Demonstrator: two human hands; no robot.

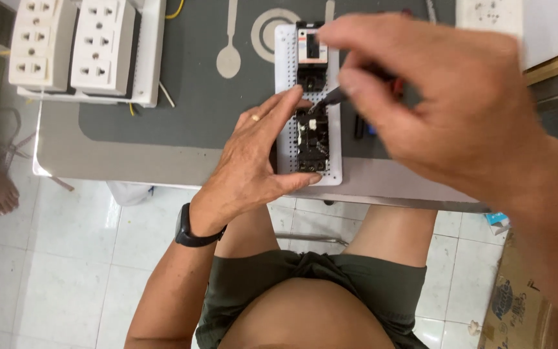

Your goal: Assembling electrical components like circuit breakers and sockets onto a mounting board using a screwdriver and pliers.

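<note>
Two hands at white perforated rectangular board (285, 97); left hand (253, 155) flat against its left edge, steadying, fingers extended. Right hand (440, 97) pinched on dark-tipped screwdriver (334, 97), tip angled down-left into black lower breaker (311, 139); board's long axis away from body.

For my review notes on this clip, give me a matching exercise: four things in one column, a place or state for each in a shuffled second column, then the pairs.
Things:
1. left hand
2. right hand
3. socket blocks
4. wristwatch

Places or states:
A. standing at the table's far left corner
B. gripping a screwdriver whose tip points at the black breaker
C. worn on the left wrist
D. steadying the white perforated board at its left edge

Pairs: 1-D, 2-B, 3-A, 4-C
</note>
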